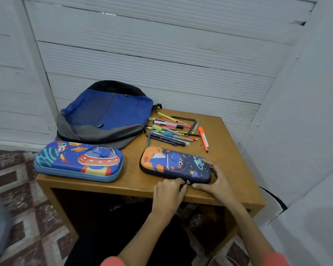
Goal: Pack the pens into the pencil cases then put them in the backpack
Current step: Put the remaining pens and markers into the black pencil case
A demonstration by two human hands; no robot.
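A dark navy and orange pencil case with a dinosaur print lies closed near the table's front edge. My left hand pinches its zipper pull at the case's front side. My right hand grips the case's right end, fingers curled over the top. A second, blue pencil case with a UFO print lies closed at the front left. A heap of pens, pencils and markers lies behind the dark case. The blue and grey backpack lies flat at the back left.
The small wooden table has an open space beneath it. An orange highlighter lies apart to the right of the heap. White walls stand close behind and to the right. Patterned floor tiles lie at the left.
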